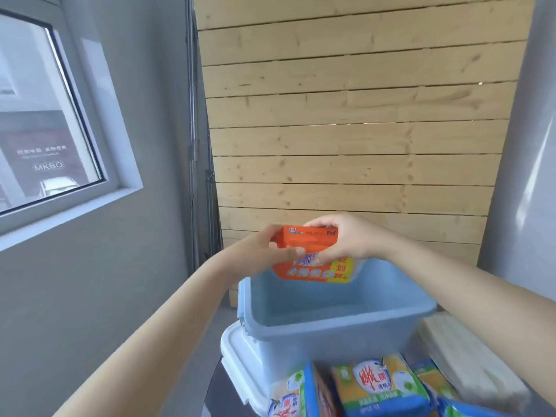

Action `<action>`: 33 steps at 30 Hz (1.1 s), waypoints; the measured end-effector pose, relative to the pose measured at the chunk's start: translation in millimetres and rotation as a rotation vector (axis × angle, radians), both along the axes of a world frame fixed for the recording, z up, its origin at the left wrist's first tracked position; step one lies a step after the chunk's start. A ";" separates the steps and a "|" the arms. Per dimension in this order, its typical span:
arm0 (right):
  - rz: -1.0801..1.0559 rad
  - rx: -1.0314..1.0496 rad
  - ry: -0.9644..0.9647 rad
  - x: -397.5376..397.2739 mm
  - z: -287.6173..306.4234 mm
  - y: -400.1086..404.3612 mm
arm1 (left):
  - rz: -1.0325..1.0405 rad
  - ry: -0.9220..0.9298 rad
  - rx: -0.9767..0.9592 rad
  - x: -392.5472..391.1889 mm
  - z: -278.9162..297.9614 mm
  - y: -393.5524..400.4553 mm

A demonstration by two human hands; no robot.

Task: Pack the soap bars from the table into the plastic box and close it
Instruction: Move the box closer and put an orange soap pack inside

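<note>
An orange soap pack (pixel 313 257) with a yellow corner hangs above the far rim of the open blue plastic box (pixel 331 329). My left hand (pixel 267 248) grips the pack's left end and my right hand (pixel 346 239) grips its top right. The box's inside looks bare. Its white lid (pixel 240 365) lies under the box, sticking out on the left. Several blue, yellow and green soap packs (pixel 379 383) lie on the table just in front of the box.
A pale wooden slat board (pixel 469 362) lies to the right of the box. A plank wall (pixel 346 130) rises behind the table, a grey wall with a window (pixel 45 115) to the left, and a grey panel (pixel 529 176) to the right.
</note>
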State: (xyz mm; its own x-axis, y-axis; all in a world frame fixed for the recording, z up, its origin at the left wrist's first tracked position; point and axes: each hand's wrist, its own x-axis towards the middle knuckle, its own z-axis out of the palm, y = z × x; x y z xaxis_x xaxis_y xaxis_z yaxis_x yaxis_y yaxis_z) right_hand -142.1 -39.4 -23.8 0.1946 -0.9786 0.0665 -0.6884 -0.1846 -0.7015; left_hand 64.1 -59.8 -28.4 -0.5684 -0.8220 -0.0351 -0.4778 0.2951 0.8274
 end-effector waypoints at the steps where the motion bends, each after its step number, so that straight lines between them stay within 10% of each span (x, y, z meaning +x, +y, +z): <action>1: 0.009 0.031 0.034 -1.5 -9.2 -8.7 | 0.001 -0.104 -0.018 -2.4 -3.7 -7.3; 8: 0.057 0.140 0.177 -17.8 -62.1 -28.9 | -0.142 -0.524 -0.172 -40.9 -38.4 -37.9; 16: 0.105 0.399 0.405 -41.7 -64.1 -32.0 | -0.113 -0.456 0.007 -46.1 -58.7 -51.8; 33: -0.028 0.576 0.108 -33.7 -111.5 -41.2 | -0.056 -0.791 0.006 -54.7 -68.1 -47.4</action>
